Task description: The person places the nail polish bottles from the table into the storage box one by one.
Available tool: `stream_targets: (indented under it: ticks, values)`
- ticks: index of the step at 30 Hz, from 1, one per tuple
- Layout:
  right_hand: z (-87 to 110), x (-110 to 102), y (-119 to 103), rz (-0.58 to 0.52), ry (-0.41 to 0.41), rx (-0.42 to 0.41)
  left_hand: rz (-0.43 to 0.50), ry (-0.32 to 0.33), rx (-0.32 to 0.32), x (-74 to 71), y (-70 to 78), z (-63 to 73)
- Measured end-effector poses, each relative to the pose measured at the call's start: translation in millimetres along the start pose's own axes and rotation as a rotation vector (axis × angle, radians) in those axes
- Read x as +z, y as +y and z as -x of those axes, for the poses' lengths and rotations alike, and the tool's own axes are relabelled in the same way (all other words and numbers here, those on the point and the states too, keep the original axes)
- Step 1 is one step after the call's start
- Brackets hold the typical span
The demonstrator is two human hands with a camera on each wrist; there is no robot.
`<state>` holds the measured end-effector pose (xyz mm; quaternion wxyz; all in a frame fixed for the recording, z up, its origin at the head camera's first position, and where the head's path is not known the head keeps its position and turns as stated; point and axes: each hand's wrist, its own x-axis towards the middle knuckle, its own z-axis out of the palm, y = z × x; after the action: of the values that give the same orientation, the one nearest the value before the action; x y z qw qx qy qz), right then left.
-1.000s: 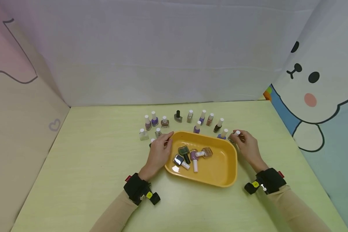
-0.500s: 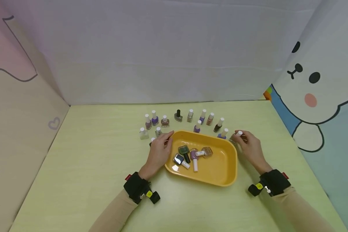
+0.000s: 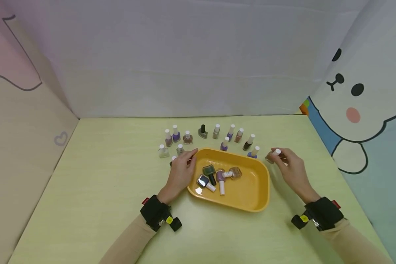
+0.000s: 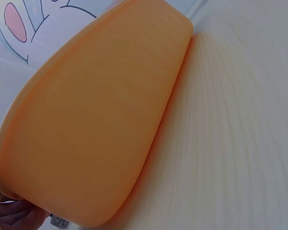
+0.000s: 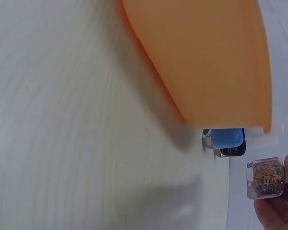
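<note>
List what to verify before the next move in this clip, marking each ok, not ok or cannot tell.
1. Glitter bottle secure in right hand: ok, pinched near its cap.
2. Bottle off the table: ok, its base shows above the far edge in the right wrist view.
3. Tray steadied: ok, left hand holds its far left corner.
4. Room in the tray: ok, its right part is bare.
5. Bottle over the tray: not ok, it is outside the right end.
6. Cap tight: cannot tell.
</note>
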<state>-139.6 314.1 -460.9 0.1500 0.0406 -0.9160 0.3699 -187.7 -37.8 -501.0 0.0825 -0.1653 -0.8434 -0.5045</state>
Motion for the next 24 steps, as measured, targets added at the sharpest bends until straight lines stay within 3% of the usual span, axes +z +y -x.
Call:
stream_targets:
  ticks: [12, 19, 24]
  values:
    - [-0.8, -5.4, -19.4, 0.069, 0.049, -0.214, 0.004, -0.001, 0.003, 0.4, 0.3, 0.0]
    - [-4.0, -5.4, -39.0, 0.180, -0.017, -0.339, 0.000, -0.006, 0.000, -0.1, -0.1, -0.1]
    - [-5.7, -1.7, -46.2, 0.247, -0.108, -0.445, 0.000, -0.006, -0.002, -0.5, 0.1, -0.1]
